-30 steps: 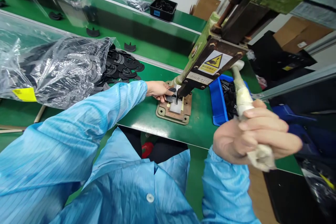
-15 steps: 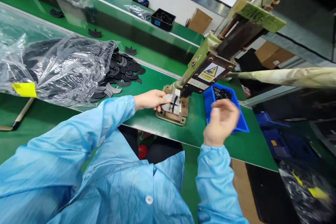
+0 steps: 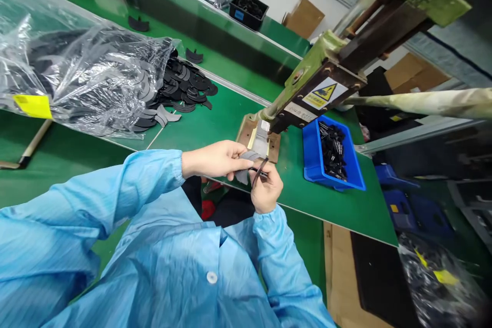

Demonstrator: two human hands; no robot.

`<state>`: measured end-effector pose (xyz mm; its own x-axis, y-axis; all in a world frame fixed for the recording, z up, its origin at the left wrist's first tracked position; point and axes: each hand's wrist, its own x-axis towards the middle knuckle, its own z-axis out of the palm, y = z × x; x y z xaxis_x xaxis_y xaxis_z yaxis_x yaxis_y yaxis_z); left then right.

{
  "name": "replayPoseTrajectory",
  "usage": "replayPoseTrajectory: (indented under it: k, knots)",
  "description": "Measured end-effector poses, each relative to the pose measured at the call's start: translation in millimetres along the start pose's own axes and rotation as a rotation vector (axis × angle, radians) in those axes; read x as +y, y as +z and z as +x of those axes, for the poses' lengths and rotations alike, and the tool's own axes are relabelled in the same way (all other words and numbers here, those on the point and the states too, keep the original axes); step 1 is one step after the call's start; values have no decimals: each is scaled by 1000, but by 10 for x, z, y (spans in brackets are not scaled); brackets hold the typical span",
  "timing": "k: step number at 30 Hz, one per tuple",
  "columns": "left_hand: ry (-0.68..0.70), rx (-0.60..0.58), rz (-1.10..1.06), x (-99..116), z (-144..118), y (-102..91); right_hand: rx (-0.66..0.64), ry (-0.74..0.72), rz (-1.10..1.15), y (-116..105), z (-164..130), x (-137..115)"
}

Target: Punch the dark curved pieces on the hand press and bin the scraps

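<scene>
My left hand [image 3: 219, 159] pinches a thin grey curved piece [image 3: 243, 176] between thumb and fingers, just in front of the press base [image 3: 273, 149]. Close beside it, my right hand [image 3: 268, 190] has its fingers closed on a thin black strip [image 3: 258, 173] that crosses the grey piece's right end. The fingers hide where strip and piece meet. Behind the hands stands a green hand press [image 3: 298, 79], with a light-coloured fixture block [image 3: 260, 139] on its base.
An open plastic bag [image 3: 111, 77] spills black and grey curved pieces [image 3: 188, 87] on the left. A blue bin [image 3: 308, 164] of small black parts stands right of the press. The press's long lever [image 3: 423, 101] reaches out to the right. Behind, a black bin [image 3: 235, 12] stands on the bench.
My left hand has drawn the grey piece off the press fixture toward me. My right hand has come in from near the blue bin and grips the black strip. The view has shifted slightly.
</scene>
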<state>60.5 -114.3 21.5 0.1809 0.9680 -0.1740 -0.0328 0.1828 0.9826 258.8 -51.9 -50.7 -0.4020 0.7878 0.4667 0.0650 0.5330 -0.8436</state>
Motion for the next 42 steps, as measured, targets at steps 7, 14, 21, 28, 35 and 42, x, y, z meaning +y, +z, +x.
replayPoseTrajectory:
  k: [7,14,21,28,35,42]
  knots:
    - [-57,-38,-28,-12,93,-78,-60,-90,-161,-120,1,-91]
    - [166,352,388,93,-43,-82,-128,-208,-277,-255,67,-104]
    - [264,255,526,128,-66,101,-163,-305,-282,-246,90,-142]
    - [175,259,198,33,38,90,-73,-263,-216,-250,33,-101]
    - [-2,213,20,-103,273,-261,0,-99,-212,-541,77,85]
    - [-231,675,-142,-218,1240,-1067,271,85,-297,-1056,-126,630]
